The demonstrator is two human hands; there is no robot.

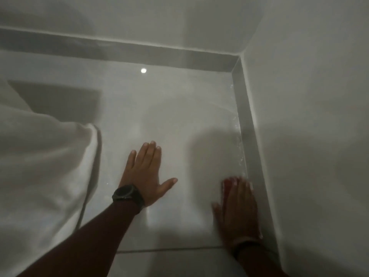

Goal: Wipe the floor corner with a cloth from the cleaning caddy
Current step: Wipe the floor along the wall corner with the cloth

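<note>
Glossy pale floor (179, 120), tiled, reflecting a ceiling light as a small bright spot. Two white walls, the right wall (309, 116) and the far one, meeting at the corner (238, 57) with a grey skirting strip (244, 120) along the foot of each. White bedding or drape (40, 156) hanging down on the left, folds touching the floor.

Left hand (146, 172) spread flat and empty on the tile, fingers together, thumb out, seemingly a brace; dark watch (125, 193) on the wrist, dark sleeve behind it.

Right hand (238, 206) blurred, flat, palm down, pressed just beside the right skirting, well short of the corner itself. Red cloth (227, 183) peeking out under the fingertips, mostly hidden beneath the palm; pinned rather than gripped, as far as can be told through the blur.

Faint wet glints (237, 136) along the floor edge beside the skirting, running toward the corner.

Likely handling: light, soft, limp, prone to bunching and slipping on wet glossy tile. Best held under a flat palm with fingertips over the leading edge, then a folded edge pushed by fingertip into the seam. Caddy not in view.
</note>
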